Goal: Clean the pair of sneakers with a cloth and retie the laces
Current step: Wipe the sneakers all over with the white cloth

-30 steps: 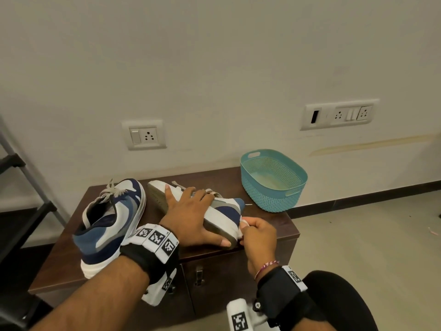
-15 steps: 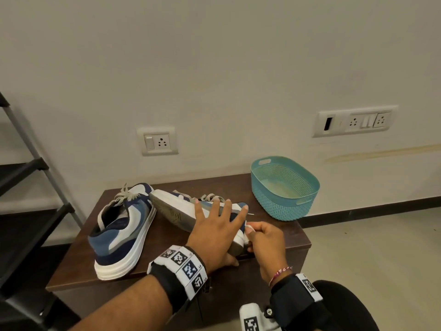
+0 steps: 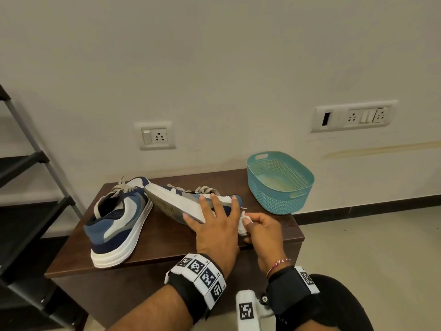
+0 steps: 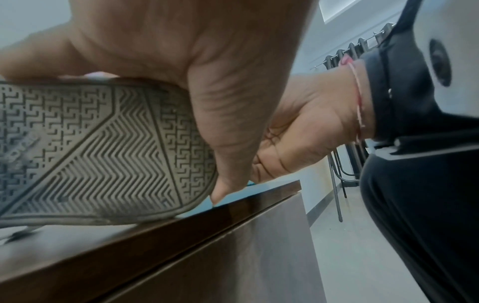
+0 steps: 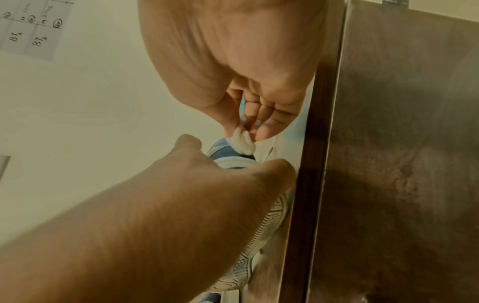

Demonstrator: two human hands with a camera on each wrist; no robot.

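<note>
Plain cream wall with two socket plates; against it a low dark-brown wooden bench (image 3: 164, 237). Landmark: teal perforated plastic basket (image 3: 279, 181) at the bench's far right corner. Left of the basket, near the front edge: blue, navy and white lace-up sneaker (image 3: 181, 201), tipped on its side, grey patterned sole facing the person. Left hand (image 3: 216, 225) laid over its sidewall, fingers spread, thumb at the sole rim. Right hand (image 3: 261, 231), between basket and sneaker, pinches a small wad of white cloth (image 5: 242, 141) at the toe end. Farthest from the basket: matching second sneaker (image 3: 119, 220), upright, laces loose. Handling, judged: light, soft upper, stiff grippy sole; best steadied by sole and heel. Cloth limp. Front edge close under the toe; open room between basket and hands.
</note>
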